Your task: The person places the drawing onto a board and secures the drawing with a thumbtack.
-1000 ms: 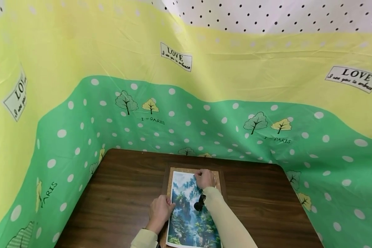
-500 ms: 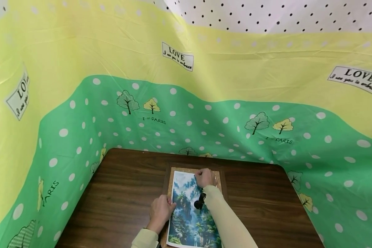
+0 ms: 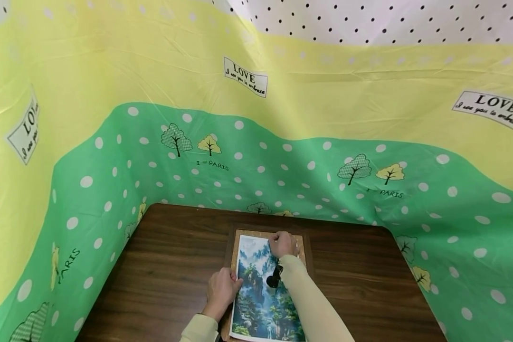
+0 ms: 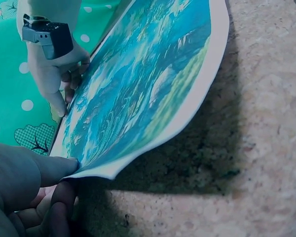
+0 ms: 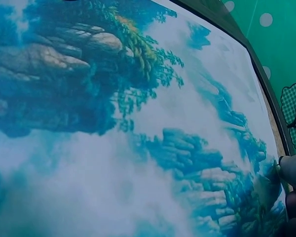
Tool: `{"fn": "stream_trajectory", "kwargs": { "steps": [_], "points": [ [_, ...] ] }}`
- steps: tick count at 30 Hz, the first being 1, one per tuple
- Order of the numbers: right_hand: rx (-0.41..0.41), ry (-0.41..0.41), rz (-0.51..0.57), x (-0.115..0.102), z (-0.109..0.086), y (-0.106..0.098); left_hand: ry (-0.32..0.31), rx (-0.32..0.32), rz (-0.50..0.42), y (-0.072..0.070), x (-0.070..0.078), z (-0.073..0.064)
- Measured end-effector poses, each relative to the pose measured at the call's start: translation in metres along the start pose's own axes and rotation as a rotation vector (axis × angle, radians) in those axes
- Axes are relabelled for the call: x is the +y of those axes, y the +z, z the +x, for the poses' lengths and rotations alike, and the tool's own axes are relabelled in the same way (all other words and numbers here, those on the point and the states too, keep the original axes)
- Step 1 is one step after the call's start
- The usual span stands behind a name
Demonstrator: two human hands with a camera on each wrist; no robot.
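Observation:
A printed landscape picture (image 3: 256, 289) of blue mountains, trees and a waterfall lies over a cork board (image 3: 250, 233) with a dark frame. At its left edge my left hand (image 3: 222, 290) pinches the paper, thumb on top and fingers beneath. In the left wrist view the paper's near edge curves up off the cork (image 4: 266, 148) and casts a shadow. My right hand (image 3: 283, 244) is at the picture's top edge, thumb and curled fingers pinching there; its fingertips (image 5: 293, 170) show only at the right border of the right wrist view.
The board rests on a dark wood-grain table (image 3: 175, 266). Behind and beside it hangs a green and yellow curtain (image 3: 282, 166) with white dots and printed trees. A black wrist camera (image 3: 274, 277) on the right sleeve sits over the picture.
Both hands keep nearly the same places on the picture. The head view has shifted very slightly.

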State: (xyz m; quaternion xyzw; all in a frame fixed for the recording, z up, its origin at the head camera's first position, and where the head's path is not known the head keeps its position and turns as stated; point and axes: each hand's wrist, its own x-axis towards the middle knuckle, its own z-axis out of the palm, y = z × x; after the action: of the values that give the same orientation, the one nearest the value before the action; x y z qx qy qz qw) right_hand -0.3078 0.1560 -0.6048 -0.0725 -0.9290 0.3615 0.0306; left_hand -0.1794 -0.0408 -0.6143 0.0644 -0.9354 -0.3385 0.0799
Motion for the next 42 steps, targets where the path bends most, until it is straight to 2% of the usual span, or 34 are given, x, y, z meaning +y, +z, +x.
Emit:
{"fn": "stream_trajectory", "kwargs": {
  "steps": [10,17,24,34,42],
  "points": [
    [0.034,-0.02,-0.015,0.0029,-0.0024,0.0063,-0.001,-0.007,-0.002,-0.0007,-0.0025,-0.0018],
    [0.028,0.02,-0.03,0.0034,-0.0045,0.0073,-0.022,-0.029,0.011,0.0025,-0.0036,-0.0037],
    [0.02,0.016,-0.033,-0.0008,-0.0008,0.0028,-0.007,-0.007,-0.015,0.0007,-0.0021,-0.0002],
    [0.009,0.018,-0.049,-0.0051,0.0007,-0.0006,-0.066,-0.043,-0.078,-0.0032,-0.0034,0.0046],
    [0.008,0.0,-0.045,-0.0026,-0.0002,0.0018,-0.096,-0.05,-0.082,-0.0031,-0.0042,0.0041]
  ]
}}
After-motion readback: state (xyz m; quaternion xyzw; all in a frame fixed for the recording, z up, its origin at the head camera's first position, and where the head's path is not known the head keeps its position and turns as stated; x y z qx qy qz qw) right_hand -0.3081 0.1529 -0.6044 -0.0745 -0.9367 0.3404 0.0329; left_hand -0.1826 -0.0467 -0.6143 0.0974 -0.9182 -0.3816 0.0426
